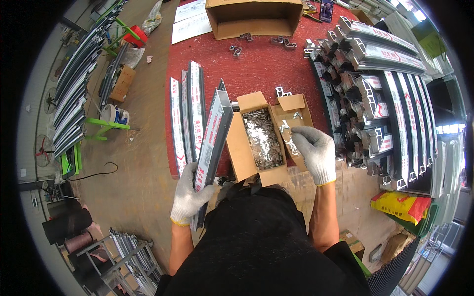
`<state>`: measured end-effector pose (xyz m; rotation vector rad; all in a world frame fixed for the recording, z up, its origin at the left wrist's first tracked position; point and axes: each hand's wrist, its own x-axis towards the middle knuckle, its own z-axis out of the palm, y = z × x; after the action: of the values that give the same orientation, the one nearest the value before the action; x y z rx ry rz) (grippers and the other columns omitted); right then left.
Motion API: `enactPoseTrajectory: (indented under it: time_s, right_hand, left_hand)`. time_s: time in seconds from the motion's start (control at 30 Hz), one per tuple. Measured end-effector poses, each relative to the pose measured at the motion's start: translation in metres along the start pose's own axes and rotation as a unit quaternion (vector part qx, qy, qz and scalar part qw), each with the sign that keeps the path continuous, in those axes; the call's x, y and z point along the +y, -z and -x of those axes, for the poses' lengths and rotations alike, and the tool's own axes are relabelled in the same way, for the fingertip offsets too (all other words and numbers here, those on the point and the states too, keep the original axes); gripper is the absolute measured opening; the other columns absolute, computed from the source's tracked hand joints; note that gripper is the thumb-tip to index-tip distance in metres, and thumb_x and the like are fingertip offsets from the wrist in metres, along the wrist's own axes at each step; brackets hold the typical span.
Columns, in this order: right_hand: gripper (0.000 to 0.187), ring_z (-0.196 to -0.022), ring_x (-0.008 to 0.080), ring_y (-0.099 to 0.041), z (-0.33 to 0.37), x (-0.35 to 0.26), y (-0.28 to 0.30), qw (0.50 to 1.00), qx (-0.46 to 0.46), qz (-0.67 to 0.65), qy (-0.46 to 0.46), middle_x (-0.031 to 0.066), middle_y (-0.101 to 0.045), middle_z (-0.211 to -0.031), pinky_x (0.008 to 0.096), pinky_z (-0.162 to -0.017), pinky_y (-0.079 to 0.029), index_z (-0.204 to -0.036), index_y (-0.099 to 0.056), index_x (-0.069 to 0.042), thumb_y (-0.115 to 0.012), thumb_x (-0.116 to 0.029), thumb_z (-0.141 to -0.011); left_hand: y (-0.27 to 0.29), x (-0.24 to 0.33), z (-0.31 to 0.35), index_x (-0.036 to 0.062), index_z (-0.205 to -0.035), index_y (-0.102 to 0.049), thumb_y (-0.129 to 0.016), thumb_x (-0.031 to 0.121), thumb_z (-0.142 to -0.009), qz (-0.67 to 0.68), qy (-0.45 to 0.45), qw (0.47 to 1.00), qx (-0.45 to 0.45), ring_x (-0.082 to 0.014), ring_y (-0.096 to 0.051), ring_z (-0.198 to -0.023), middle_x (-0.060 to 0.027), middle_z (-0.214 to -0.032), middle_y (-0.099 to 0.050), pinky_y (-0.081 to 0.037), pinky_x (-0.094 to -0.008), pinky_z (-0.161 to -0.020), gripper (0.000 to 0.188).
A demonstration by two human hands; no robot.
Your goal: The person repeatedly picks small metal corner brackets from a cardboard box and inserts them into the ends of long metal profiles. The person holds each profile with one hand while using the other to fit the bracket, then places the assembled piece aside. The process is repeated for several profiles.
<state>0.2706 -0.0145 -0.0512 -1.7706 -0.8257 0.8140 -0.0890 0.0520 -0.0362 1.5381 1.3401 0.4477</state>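
My left hand (190, 193), in a white knitted glove, is wrapped round the lower part of a grey aluminium profile (215, 126) with a printed white film strip. The profile slants up over the red table. My right hand (315, 152), gloved too, has its fingertips pressed together above a shallow cardboard tray (307, 117) where a few small silver metal pieces lie. What the fingertips hold, if anything, is hidden. Left of that tray stands an open cardboard box (240, 148), heaped with many small metal parts (264, 135).
Several film-covered profiles (196, 98) lie left on the red table (276, 64). A large stack of profiles (390, 103) rises at the right. Far back are an empty carton (254, 24), paper sheets (191, 22) and small profile offcuts (237, 50). A yellow-red bag (401, 207) lies right.
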Motion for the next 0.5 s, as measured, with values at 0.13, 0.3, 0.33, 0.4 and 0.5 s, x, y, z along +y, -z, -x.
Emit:
enactPoseTrajectory:
  time_s: [0.13, 0.3, 0.33, 0.4, 0.5]
  right_hand:
    - [0.025, -0.086, 0.0109, -0.076, 0.005, -0.025, 0.001, 0.998, -0.036, -0.038, -0.02, 0.0099, -0.082, -0.098, 0.0273, -0.077, -0.062, -0.122, -0.079, 0.007, -0.076, -0.005, -0.101]
    - [0.031, -0.085, 0.0098, -0.075, 0.002, -0.046, -0.009, 0.999, 0.027, 0.006, 0.047, 0.0091, -0.08, -0.101, 0.0264, -0.076, -0.06, -0.134, -0.071, 0.005, -0.072, 0.001, -0.103]
    - [0.03, -0.086, 0.0093, -0.074, 0.0, -0.05, -0.009, 0.998, 0.022, -0.009, 0.063, 0.0086, -0.08, -0.102, 0.0262, -0.077, -0.06, -0.133, -0.072, 0.005, -0.071, 0.001, -0.104]
    - [0.028, -0.088, 0.0082, -0.072, -0.003, -0.059, -0.011, 0.993, -0.001, -0.065, 0.1, 0.0078, -0.078, -0.104, 0.0258, -0.079, -0.059, -0.131, -0.074, 0.004, -0.069, 0.003, -0.104]
    - [0.025, -0.088, 0.0078, -0.069, -0.001, -0.075, -0.008, 0.986, -0.018, -0.019, 0.166, 0.0043, -0.076, -0.108, 0.0258, -0.081, -0.058, -0.129, -0.077, 0.002, -0.069, 0.003, -0.105]
  left_hand:
    - [-0.008, 0.009, 0.005, -0.0086, -0.146, -0.057, -0.086, 0.015, -0.083, -0.021, -0.013, 1.0, 0.004, -0.0232, -0.071, -0.104, -0.0187, -0.119, -0.074, -0.059, -0.039, -0.096, 0.073]
    - [-0.017, 0.018, 0.008, -0.0087, -0.145, -0.057, -0.087, 0.016, -0.081, -0.058, 0.009, 0.998, 0.001, -0.0246, -0.073, -0.104, -0.0201, -0.119, -0.075, -0.059, -0.0398, -0.097, 0.075]
    - [-0.018, 0.018, 0.01, -0.0087, -0.146, -0.057, -0.087, 0.017, -0.08, -0.061, 0.028, 0.998, 0.001, -0.0249, -0.073, -0.105, -0.0203, -0.119, -0.075, -0.059, -0.04, -0.097, 0.076]
    - [-0.02, 0.019, 0.011, -0.0091, -0.145, -0.057, -0.087, 0.018, -0.079, -0.052, 0.014, 0.999, -0.004, -0.0265, -0.073, -0.108, -0.0219, -0.122, -0.074, -0.059, -0.0405, -0.098, 0.077]
    - [-0.021, 0.016, 0.014, -0.0095, -0.145, -0.058, -0.087, 0.02, -0.079, -0.052, 0.012, 0.998, -0.014, -0.0306, -0.075, -0.111, -0.0241, -0.124, -0.073, -0.059, -0.0422, -0.1, 0.078]
